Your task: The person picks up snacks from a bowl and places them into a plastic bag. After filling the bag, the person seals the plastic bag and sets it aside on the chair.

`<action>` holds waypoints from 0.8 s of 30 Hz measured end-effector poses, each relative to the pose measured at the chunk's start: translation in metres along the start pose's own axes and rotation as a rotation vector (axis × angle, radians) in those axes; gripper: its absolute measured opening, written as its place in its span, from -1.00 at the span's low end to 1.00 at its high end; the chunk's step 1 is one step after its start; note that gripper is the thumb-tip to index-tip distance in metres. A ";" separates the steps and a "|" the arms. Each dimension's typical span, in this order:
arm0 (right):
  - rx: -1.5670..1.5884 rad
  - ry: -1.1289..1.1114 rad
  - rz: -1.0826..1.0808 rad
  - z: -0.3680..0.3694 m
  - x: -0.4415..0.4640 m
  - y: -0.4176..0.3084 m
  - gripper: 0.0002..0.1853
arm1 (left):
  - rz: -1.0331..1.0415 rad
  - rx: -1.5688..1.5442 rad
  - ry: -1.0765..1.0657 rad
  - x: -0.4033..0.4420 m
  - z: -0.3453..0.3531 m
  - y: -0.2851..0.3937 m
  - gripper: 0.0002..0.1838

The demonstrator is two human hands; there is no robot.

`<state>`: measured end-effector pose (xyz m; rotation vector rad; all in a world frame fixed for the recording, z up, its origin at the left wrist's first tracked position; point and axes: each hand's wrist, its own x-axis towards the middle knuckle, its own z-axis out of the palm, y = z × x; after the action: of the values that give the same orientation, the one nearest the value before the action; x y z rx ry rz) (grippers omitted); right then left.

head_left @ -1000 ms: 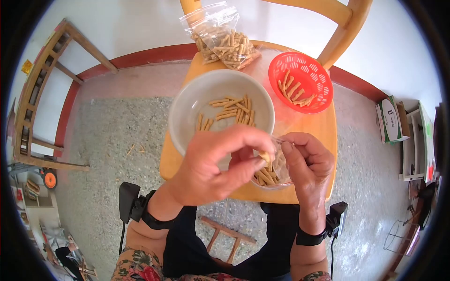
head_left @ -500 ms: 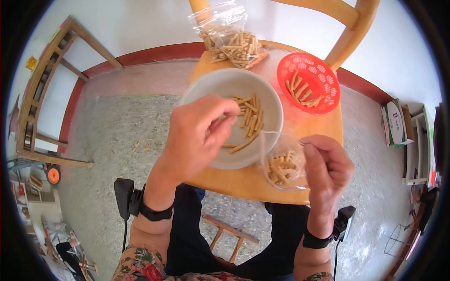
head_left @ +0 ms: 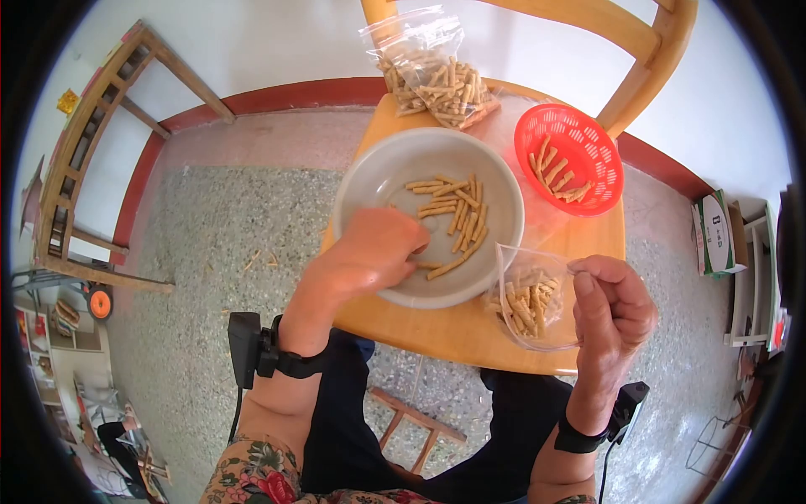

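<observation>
My left hand [head_left: 369, 252] is inside the grey bowl [head_left: 357, 172], palm down. Its fingers curl by one end of a tan stick-shaped piece [head_left: 430, 265]; what lies between the fingertips is hidden. Several similar pieces [head_left: 457, 204] are gathered on the right side of the bowl's floor. With thumb and fingers, my right hand [head_left: 615, 307] pinches the edge of a small clear plastic bag [head_left: 510, 267]. The bag's mouth is spread towards the bowl, and short pale pieces [head_left: 533, 304] fill its lower part.
Behind the bowl, a larger clear zip bag [head_left: 453, 88] of similar pieces stands on the wooden chair seat [head_left: 403, 323]. A red slotted basket [head_left: 600, 155] at the right holds several sticks. The chair's backrest [head_left: 621, 34] rises behind. Fragments [head_left: 260, 259] lie on the speckled floor.
My left hand has lowered into the bowl, its fingers now down by the sticks. My right hand still pinches the small bag. The whole view has shifted slightly.
</observation>
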<state>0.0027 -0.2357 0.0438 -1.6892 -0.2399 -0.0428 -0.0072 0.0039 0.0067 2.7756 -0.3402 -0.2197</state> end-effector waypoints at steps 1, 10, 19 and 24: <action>0.023 0.003 0.017 0.001 0.000 0.000 -0.94 | -0.009 0.039 -0.050 0.001 0.000 0.002 -0.88; 0.041 -0.044 0.040 0.004 -0.001 0.001 -0.92 | 0.007 0.110 0.006 0.014 0.013 0.003 -0.92; 0.074 -0.065 0.048 0.006 0.001 0.001 -0.93 | 0.002 -1.351 0.259 0.000 -0.021 0.023 -0.85; 0.066 -0.074 0.052 0.007 0.001 0.001 -0.94 | 0.040 -1.525 0.308 -0.003 -0.020 0.027 -0.79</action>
<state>0.0029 -0.2286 0.0422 -1.6319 -0.2499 0.0664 -0.0113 -0.0138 0.0353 1.2582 -0.0562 0.0027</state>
